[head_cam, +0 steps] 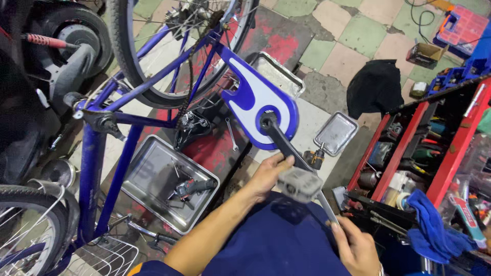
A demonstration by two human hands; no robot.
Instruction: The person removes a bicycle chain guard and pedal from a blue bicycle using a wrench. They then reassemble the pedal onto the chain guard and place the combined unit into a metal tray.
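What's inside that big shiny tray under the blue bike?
The steel tray holds a red-and-black power tool and a few small thin metal bits beside it. The bike frame crosses its left edge, covering whatever lies there.

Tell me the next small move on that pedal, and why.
Probably pull the wrench handle round with the right hand while the left hand steadies the grey pedal. The wrench seems to sit where the pedal meets the black crank arm, and both hands are already gripping.
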